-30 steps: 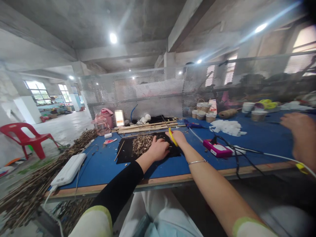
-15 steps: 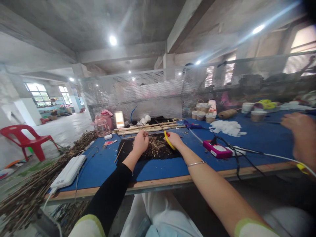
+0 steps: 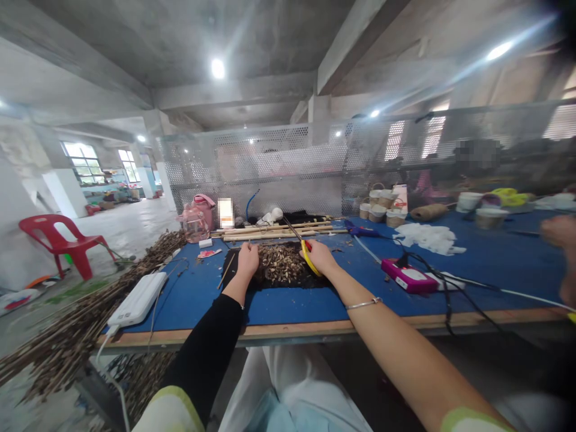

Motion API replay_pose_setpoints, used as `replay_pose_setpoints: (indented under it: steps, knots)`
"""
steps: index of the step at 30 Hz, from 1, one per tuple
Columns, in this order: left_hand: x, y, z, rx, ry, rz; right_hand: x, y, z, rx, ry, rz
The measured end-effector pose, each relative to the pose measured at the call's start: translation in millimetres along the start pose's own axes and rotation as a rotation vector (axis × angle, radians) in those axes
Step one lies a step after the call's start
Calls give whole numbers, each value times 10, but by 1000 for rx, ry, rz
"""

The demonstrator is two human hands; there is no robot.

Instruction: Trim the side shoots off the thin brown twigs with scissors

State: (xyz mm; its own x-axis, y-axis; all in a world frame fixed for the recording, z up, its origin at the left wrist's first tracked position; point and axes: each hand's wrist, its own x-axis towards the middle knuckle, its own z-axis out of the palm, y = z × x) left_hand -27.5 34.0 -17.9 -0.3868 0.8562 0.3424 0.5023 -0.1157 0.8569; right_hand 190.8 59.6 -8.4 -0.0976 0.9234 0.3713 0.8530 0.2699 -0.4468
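Observation:
Small brown dried pieces (image 3: 282, 264) lie heaped on a black cloth (image 3: 317, 281) on the blue table. My right hand (image 3: 320, 258) is closed on scissors (image 3: 310, 259) with yellow and red handles, their dark blades pointing up and away to the left. At the left end of the heap is my left hand (image 3: 248, 260), its fingers curled together on something I cannot make out. A thin stick (image 3: 226, 271) lies on the cloth's left side. Behind the heap, long pale sticks (image 3: 270, 233) run across the table.
A white power bank (image 3: 137, 299) and a bundle of dry stalks (image 3: 85, 324) are on the left. To the right are a magenta box (image 3: 407, 277) with cables, white fluff (image 3: 429, 238) and cups (image 3: 377, 211). Another person's hand (image 3: 558, 231) shows at the far right.
My left hand has moved left, off the heap, uncovering more of the brown pieces. The view has shifted slightly left. My right hand still holds the scissors.

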Motion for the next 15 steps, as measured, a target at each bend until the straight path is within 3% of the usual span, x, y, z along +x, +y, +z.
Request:
replay_pose_setpoints:
  steps: [5,11,13,15]
  knots:
    - [-12,66,-25,-73,-107,155,-18,16,43,35,25,-6]
    - [-168,273,-19,-93,80,337,-129,-130,6,79,34,-63]
    - [-237,317,19,-179,53,325,-163,-196,3,62,12,-93]
    - [-289,339,75,-334,-42,224,-184,-250,21,54,3,-137]
